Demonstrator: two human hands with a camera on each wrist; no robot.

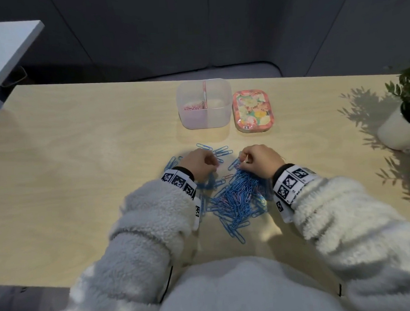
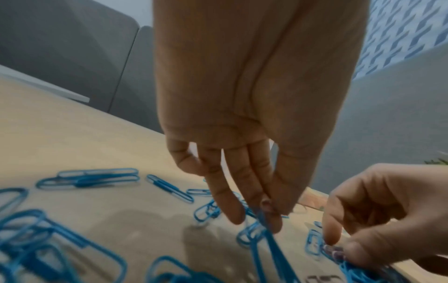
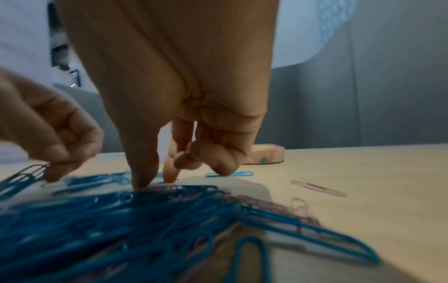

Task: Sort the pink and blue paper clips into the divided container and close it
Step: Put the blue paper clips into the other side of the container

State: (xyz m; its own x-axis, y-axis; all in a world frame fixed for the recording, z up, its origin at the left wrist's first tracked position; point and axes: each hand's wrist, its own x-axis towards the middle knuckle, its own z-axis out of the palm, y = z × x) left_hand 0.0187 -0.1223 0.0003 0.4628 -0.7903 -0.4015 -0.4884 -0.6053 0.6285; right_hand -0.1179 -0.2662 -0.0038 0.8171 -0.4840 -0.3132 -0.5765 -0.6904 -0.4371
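Judging from the desk (image 1: 81,137), the sorting is being only partly done; pink clips (image 1: 193,107) are lying in the left compartment of the divided container (image 1: 204,103), while the right one looks bare; the blue clips (image 1: 236,198), some pink mixed in, are still being heaped near the person. A blue clip is being pinched by the left hand (image 1: 197,164); a pink one by the right hand (image 1: 260,161). The floral lid (image 1: 253,111) is lying beside the container; no writing is being shown legibly.

On my feed: light wooden table (image 1: 83,184); potted plant in white pot (image 1: 400,128), far right; white desk corner (image 1: 6,46), upper left; grey wall panels (image 1: 193,26) behind.
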